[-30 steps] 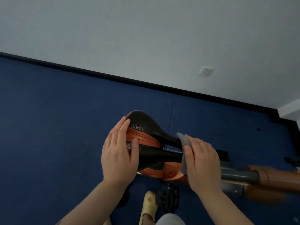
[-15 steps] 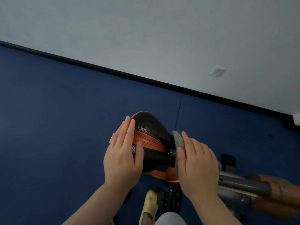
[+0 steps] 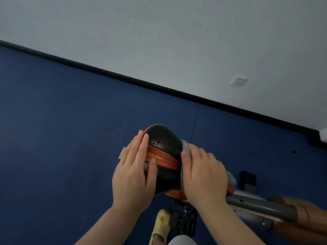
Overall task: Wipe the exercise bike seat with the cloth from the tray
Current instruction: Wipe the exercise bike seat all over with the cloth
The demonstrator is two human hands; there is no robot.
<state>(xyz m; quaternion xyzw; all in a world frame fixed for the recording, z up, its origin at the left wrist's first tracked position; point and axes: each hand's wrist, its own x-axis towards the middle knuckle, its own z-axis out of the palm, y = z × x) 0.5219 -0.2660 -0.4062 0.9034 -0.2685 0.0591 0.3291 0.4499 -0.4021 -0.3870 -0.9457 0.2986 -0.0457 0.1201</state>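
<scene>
- My left hand [image 3: 131,175] lies flat on the seat [image 3: 163,147], fingers spread, gripping nothing;
- my right hand [image 3: 203,174] presses the grey cloth [image 3: 185,145] against the seat, palm down.

**Person: visible body and clothing**

Left hand [image 3: 132,175] and right hand [image 3: 203,175]: bare, no gloves, rings or watch. Forearms uncovered to the bottom frame edge (no sleeves in view). Bottom centre: a yellow slipper [image 3: 161,225] with a darker smudge, beside a pale grey trouser knee [image 3: 180,240].
</scene>
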